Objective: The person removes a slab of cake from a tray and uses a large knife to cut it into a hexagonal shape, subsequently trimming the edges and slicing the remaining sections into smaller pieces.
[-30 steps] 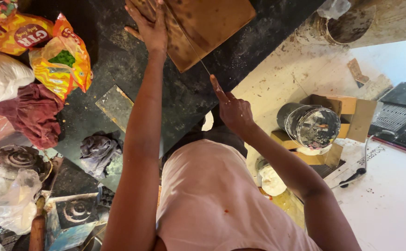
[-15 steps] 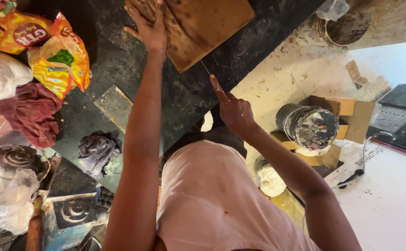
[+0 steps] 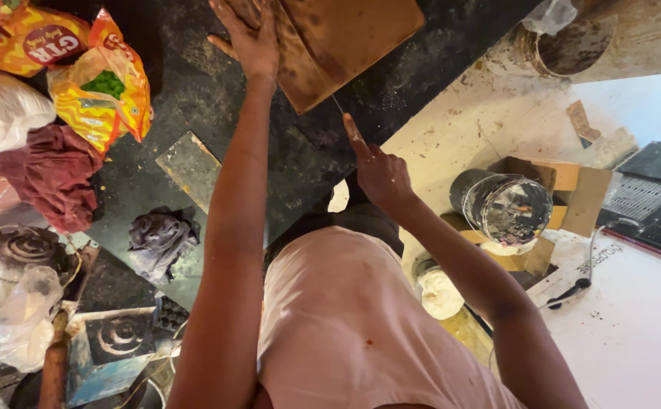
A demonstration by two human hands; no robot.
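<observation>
The left hand (image 3: pixel 251 38) lies flat on a brown, stained, square-cornered board (image 3: pixel 346 42) at the top of the view. Its fingers are spread apart and pressed down on the board, not curled around anything. The board rests on the dark, speckled stone table (image 3: pixel 194 83).

The right hand (image 3: pixel 380 170) is just below the board's near corner. Its first finger sticks out straight toward that corner, and the other fingers are curled in. A thin, pale, needle-like stick (image 3: pixel 336 104) seems to run from the fingertip up to the board, but it is too small to be sure the hand is pinching it.

It looks like the step here is holding the board still while the thin tip works at its edge. The next move would call for a firm left palm, so the board does not slide, and a very careful right hand at the corner.

The board sits turned like a diamond, with one corner pointing down toward the person. Its long side seems to run from lower left to upper right. The thin stick points up and a little left, into that corner.

Nearby are a yellow and orange snack bag (image 3: pixel 99 83), a dark red cloth (image 3: pixel 46 174) and a messy round paint tin (image 3: pixel 508 208).
</observation>
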